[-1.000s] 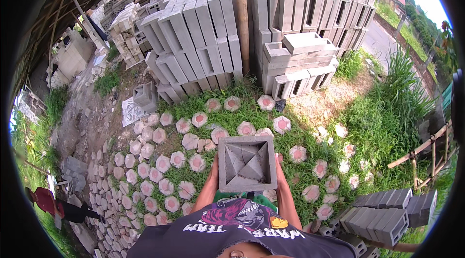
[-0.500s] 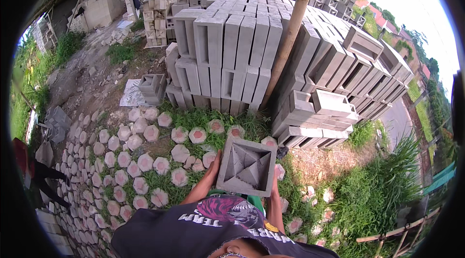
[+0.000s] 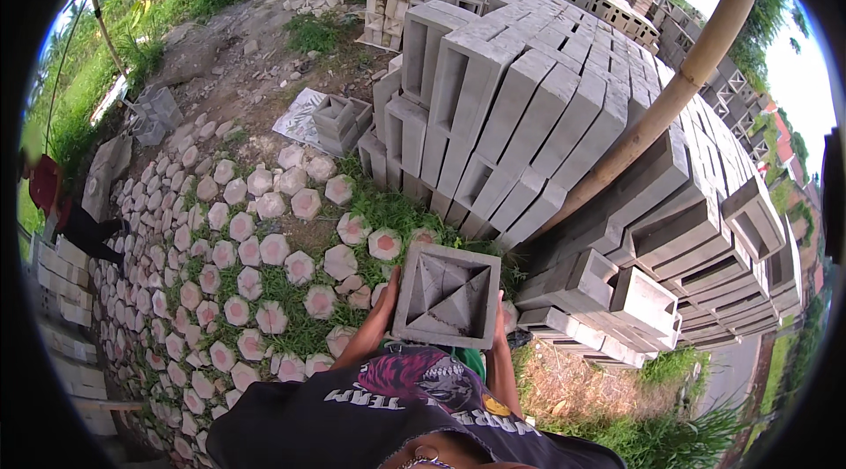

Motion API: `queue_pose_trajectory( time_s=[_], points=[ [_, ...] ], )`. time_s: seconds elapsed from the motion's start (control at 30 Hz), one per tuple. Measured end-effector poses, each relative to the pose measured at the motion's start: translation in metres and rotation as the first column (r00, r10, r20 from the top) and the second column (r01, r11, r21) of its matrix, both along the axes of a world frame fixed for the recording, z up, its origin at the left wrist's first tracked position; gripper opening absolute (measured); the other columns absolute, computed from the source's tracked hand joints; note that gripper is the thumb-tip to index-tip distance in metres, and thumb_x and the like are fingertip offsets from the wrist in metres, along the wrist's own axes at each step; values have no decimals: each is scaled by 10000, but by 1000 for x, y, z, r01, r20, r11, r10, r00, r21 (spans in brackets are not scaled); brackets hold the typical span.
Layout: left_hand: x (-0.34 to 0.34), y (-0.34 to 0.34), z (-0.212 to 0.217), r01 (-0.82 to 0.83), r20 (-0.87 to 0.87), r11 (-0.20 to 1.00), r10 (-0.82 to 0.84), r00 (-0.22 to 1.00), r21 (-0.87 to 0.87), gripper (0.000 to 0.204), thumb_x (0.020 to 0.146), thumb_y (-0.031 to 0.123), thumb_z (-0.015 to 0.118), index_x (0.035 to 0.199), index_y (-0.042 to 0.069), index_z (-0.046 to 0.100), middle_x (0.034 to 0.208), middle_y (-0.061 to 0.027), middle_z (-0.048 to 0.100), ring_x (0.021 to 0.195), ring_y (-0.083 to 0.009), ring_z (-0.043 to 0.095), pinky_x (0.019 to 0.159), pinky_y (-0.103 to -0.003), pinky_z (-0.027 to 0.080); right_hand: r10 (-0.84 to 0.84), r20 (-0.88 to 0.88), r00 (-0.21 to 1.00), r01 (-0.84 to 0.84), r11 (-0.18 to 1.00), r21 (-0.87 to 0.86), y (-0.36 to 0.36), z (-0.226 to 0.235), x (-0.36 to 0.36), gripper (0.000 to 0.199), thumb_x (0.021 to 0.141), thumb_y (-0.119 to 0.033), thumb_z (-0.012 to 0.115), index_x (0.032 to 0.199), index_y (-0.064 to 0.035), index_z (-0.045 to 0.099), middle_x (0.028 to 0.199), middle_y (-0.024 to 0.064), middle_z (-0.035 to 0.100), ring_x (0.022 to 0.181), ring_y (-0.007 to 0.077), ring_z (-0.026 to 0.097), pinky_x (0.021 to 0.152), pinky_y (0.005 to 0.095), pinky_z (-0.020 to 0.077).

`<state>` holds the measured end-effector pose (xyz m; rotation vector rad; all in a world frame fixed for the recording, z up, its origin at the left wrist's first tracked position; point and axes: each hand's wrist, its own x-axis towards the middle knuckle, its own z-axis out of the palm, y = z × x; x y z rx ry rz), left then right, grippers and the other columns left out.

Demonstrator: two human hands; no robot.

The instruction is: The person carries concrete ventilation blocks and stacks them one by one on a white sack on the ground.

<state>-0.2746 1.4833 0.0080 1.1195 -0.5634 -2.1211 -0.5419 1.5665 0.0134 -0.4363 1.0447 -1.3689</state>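
Held in front of my body is a square grey concrete ventilation block (image 3: 445, 295), its recessed face with an X-shaped ridge turned up toward me. My left hand (image 3: 384, 303) grips its left side, while my right hand (image 3: 500, 319) clasps the right side. Most of the fingers on both hands are hidden by the block. Farther off to the left, similar small square blocks (image 3: 339, 121) stand stacked beside a pale sheet (image 3: 300, 117) on the ground, close to the big stack.
Tall rows of hollow concrete blocks (image 3: 529, 108) rise ahead, with a slanting bamboo pole (image 3: 652, 121) among them. Loose box-shaped blocks (image 3: 646, 303) lie at right. Hexagonal pavers (image 3: 249, 281) set in grass cover the ground at left, where another person (image 3: 66, 205) is at the edge.
My view has swung left, so the stacks sit farther right and the person at left shows more. Both hands still hold the block at about the same place before me.
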Motion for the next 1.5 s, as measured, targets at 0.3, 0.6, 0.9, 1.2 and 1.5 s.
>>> queue_pose_trajectory(
  time_s=[0.3, 0.6, 0.9, 1.2, 1.5],
  points=[
    [-64, -52, 22, -296, 21, 955, 296, 955, 16, 804, 911, 666, 287, 1356, 17, 453, 1257, -160, 545, 1138, -262, 528, 958, -365, 416, 272, 64, 960, -275, 961, 45, -121, 33, -72, 806, 928, -653, 275, 1467, -54, 243, 1477, 130, 306, 1327, 263, 342, 1103, 372, 272],
    [-68, -116, 18, -500, 28, 865, 500, 866, 42, 812, 908, 672, 286, 1351, 14, 459, 1249, -162, 551, 1134, -262, 530, 956, -364, 416, 463, 93, 881, -473, 865, 168, -226, 35, -51, 864, 892, -701, 300, 1468, -58, 251, 1485, 145, 299, 1341, 287, 331, 1106, 400, 277],
    [-20, -240, -6, -590, 9, 806, 591, 807, 37, 820, 905, 678, 285, 1346, 11, 466, 1241, -163, 558, 1130, -262, 533, 954, -362, 417, 603, 68, 795, -603, 774, 190, -380, 29, -1, 886, 884, -713, 294, 1469, -50, 242, 1497, 147, 276, 1339, 295, 332, 1105, 402, 276],
    [25, -329, -48, -692, 142, 718, 694, 705, -74, 877, 878, 721, 277, 1274, -17, 539, 1165, -179, 601, 1044, -270, 569, 922, -354, 422, 715, 52, 698, -710, 680, 185, -498, -4, 55, 887, 871, -726, 312, 1475, -80, 243, 1501, 147, 263, 1343, 299, 314, 1105, 416, 270],
    [67, -357, -57, -737, 359, 676, 684, 635, 16, 964, 868, 742, 247, 1099, -119, 612, 1020, -254, 636, 916, -302, 585, 845, -376, 423, 785, 32, 619, -763, 590, 265, -562, -6, 121, 882, 863, -728, 339, 1463, -86, 267, 1453, 147, 334, 1306, 310, 367, 1078, 438, 324]
  ],
)
